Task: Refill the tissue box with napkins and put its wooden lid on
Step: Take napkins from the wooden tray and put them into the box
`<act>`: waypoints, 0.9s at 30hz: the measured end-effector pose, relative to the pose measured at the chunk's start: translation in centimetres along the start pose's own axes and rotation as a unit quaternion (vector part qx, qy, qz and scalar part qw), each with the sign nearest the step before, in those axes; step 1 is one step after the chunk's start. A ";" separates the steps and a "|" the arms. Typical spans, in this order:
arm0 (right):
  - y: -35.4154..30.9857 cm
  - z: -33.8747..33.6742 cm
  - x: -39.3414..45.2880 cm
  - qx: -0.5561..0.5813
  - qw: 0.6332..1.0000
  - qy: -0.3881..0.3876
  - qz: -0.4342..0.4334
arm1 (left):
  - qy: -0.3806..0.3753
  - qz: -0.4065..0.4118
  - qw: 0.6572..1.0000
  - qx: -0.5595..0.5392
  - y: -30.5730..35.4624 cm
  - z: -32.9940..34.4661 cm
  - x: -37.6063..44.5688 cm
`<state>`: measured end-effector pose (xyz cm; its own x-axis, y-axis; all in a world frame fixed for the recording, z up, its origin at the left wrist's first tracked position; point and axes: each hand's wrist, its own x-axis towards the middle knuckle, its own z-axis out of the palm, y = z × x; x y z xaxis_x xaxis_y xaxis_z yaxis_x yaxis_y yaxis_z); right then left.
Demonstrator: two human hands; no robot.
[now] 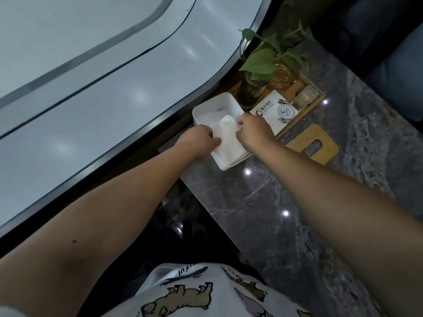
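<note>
A white open tissue box point(207, 106) stands at the far left edge of the dark marble table point(286, 202). A stack of white napkins point(229, 140) sits partly inside it, tilted, its near end over the box's front rim. My left hand point(199, 139) grips the stack's left side. On the stack's right side, my right hand point(254, 129) holds its far corner. The wooden lid point(320, 145), with a long slot in it, lies flat on the table to the right of the box.
A wooden tray point(318, 99) behind the box holds a glass vase with a green leafy plant point(261, 62), an amber glass, a small clear jar and a printed card point(274, 110). A glossy curved wall runs along the table's left edge. A blue seat is at far right.
</note>
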<state>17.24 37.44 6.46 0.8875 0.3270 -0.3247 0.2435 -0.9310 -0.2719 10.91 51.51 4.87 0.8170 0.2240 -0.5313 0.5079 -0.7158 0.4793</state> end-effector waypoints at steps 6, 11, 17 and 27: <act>-0.3 0.8 -0.8 -0.084 0.996 -0.009 -0.019 | -0.019 0.013 0.989 0.147 0.2 0.2 0.7; -0.4 0.4 -1.7 -0.075 0.996 -0.015 -0.037 | 0.006 0.013 0.992 0.128 -0.2 0.2 0.0; 0.9 0.9 -2.8 -0.087 0.983 -0.038 -0.154 | 0.045 0.082 0.979 0.179 -0.6 0.8 -1.5; 1.1 2.6 -1.7 -0.141 0.974 -0.106 -0.142 | 0.001 0.086 0.963 0.255 -0.3 1.6 -0.6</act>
<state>15.02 36.28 4.31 0.6756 0.5757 -0.4607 0.5910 -0.7964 -0.1285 9.80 50.55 3.98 0.8780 0.0730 -0.4731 0.1642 -0.9743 0.1542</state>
